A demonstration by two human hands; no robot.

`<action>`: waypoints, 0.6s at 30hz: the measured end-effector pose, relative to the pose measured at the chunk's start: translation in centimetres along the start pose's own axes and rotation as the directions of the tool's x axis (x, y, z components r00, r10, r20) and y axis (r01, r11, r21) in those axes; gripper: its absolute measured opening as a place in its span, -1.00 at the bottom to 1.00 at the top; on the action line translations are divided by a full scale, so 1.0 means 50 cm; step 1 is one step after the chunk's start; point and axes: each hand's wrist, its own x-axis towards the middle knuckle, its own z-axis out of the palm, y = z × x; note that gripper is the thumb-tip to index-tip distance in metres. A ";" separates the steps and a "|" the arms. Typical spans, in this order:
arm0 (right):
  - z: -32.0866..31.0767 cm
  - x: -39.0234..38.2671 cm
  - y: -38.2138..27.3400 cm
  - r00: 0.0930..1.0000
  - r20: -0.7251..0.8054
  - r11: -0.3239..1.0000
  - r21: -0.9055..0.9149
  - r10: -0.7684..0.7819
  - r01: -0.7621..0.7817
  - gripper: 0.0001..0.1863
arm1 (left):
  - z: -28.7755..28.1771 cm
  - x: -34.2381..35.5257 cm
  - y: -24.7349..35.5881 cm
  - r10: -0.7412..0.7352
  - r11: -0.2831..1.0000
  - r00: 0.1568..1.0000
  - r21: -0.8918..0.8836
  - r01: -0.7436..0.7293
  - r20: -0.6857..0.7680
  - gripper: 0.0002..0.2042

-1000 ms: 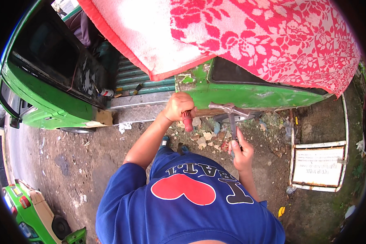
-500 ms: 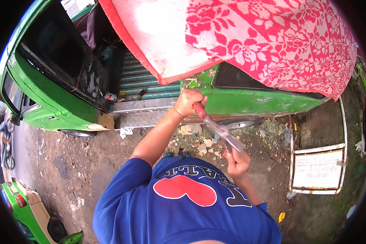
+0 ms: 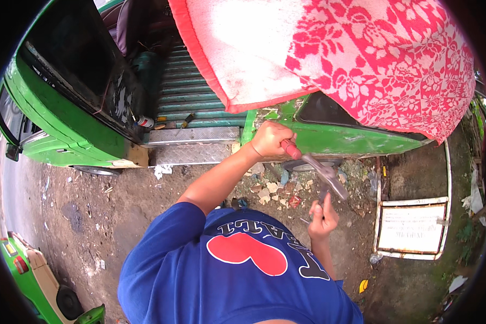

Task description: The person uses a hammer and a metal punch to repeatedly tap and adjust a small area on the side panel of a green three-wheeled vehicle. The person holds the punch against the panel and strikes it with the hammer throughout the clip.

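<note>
My left hand (image 3: pixel 272 139) is wrapped round the red grip of a metal-headed hammer (image 3: pixel 326 175), held out in front of my chest and angled down to the right. My right hand (image 3: pixel 323 220) is closed just below the hammer's head, fingers pinched around something dark and narrow. A thin tip pokes out on the left of that hand; I cannot tell whether it belongs to a separate tool. Behind my left hand stands the green side panel (image 3: pixel 362 135) of a vehicle, worn and scraped near its window corner.
A red and white floral blanket (image 3: pixel 362 59) drapes over the vehicle. Its entry step (image 3: pixel 194 154) is metal; a spray can (image 3: pixel 143 121) and small tools lie by the ribbed floor. Broken rubble (image 3: pixel 272 189) covers the ground. A white-framed sign (image 3: pixel 410 227) lies right; another green vehicle (image 3: pixel 38 275) stands lower left.
Both hands and the hammer have shifted to the right in the picture, and the scene has turned slightly as my head moved. The left hand still grips the hammer.
</note>
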 end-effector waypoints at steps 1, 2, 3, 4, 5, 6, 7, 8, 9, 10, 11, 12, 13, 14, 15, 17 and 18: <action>0.010 -0.007 -0.001 0.999 -0.041 0.998 0.058 -0.005 0.007 -0.57 | -0.002 -0.002 -0.003 -0.002 1.000 1.000 0.009 0.002 0.004 -0.70; 0.020 -0.014 -0.006 0.996 -0.084 0.994 0.109 -0.008 0.017 -0.57 | -0.001 -0.003 -0.006 -0.001 1.000 1.000 0.011 0.001 0.008 -0.71; 0.028 -0.016 -0.014 0.992 -0.128 0.987 0.158 -0.009 0.029 -0.56 | 0.001 -0.004 -0.009 -0.013 1.000 1.000 0.019 0.013 0.010 -0.73; 0.024 0.002 -0.014 0.997 0.072 0.964 -0.261 -0.032 0.050 -0.55 | 0.004 -0.004 -0.014 -0.025 0.999 1.000 0.026 0.024 0.013 -0.75; 0.029 0.000 -0.016 1.000 0.029 0.979 -0.204 0.004 0.002 -0.56 | 0.007 -0.005 -0.018 -0.032 0.999 0.999 0.036 0.032 0.016 -0.76; 0.034 -0.005 -0.017 0.999 -0.012 0.989 -0.144 0.043 -0.044 -0.56 | 0.012 -0.008 -0.020 -0.018 1.000 1.000 0.024 0.018 0.011 -0.77; 0.037 -0.008 -0.019 0.995 -0.050 0.993 -0.082 0.083 -0.087 -0.57 | 0.017 -0.010 -0.022 -0.004 1.000 1.000 0.012 0.004 0.006 -0.78; 0.041 -0.013 -0.027 0.992 -0.081 0.993 -0.058 0.095 -0.100 -0.55 | 0.016 -0.014 -0.017 0.004 1.000 1.000 -0.001 -0.004 0.007 -0.79; 0.044 -0.014 -0.038 0.988 -0.111 0.993 -0.034 0.107 -0.112 -0.53 | 0.012 -0.019 -0.014 -0.004 1.000 1.000 -0.006 0.004 0.029 -0.79; 0.045 -0.016 -0.050 0.983 -0.141 0.992 -0.010 0.119 -0.122 -0.50 | 0.006 -0.024 -0.012 -0.011 1.000 0.999 -0.010 0.012 0.050 -0.79; 0.048 -0.016 -0.058 0.976 -0.177 0.992 0.014 0.127 -0.126 -0.48 | -0.001 -0.021 -0.010 -0.011 1.000 0.997 -0.015 0.012 0.073 -0.79; 0.048 -0.021 -0.061 0.974 -0.172 0.989 0.012 0.145 -0.145 -0.45 | -0.006 -0.024 -0.008 -0.040 0.999 0.993 0.003 0.040 0.107 -0.83; 0.051 -0.025 -0.063 0.966 -0.182 0.983 0.038 0.186 -0.182 -0.45 | -0.010 -0.027 -0.007 -0.071 0.997 0.988 0.024 0.068 0.139 -0.84; 0.055 -0.030 -0.063 0.955 -0.190 0.973 0.064 0.229 -0.221 -0.45 | -0.012 -0.029 -0.003 -0.103 0.994 0.979 0.045 0.097 0.173 -0.82; 0.058 -0.033 -0.065 0.942 -0.197 0.962 0.091 0.272 -0.258 -0.45 | -0.014 -0.027 -0.001 -0.069 0.997 0.986 0.027 0.066 0.150 -0.83; 0.075 -0.031 -0.070 0.918 -0.238 0.942 0.191 0.317 -0.275 -0.48 | -0.015 -0.021 0.004 -0.007 1.000 0.995 -0.002 0.008 0.096 -0.76; 0.079 -0.028 -0.072 0.906 -0.252 0.929 0.241 0.340 -0.281 -0.49 | -0.014 -0.020 0.005 0.000 1.000 0.996 -0.009 0.001 0.089 -0.75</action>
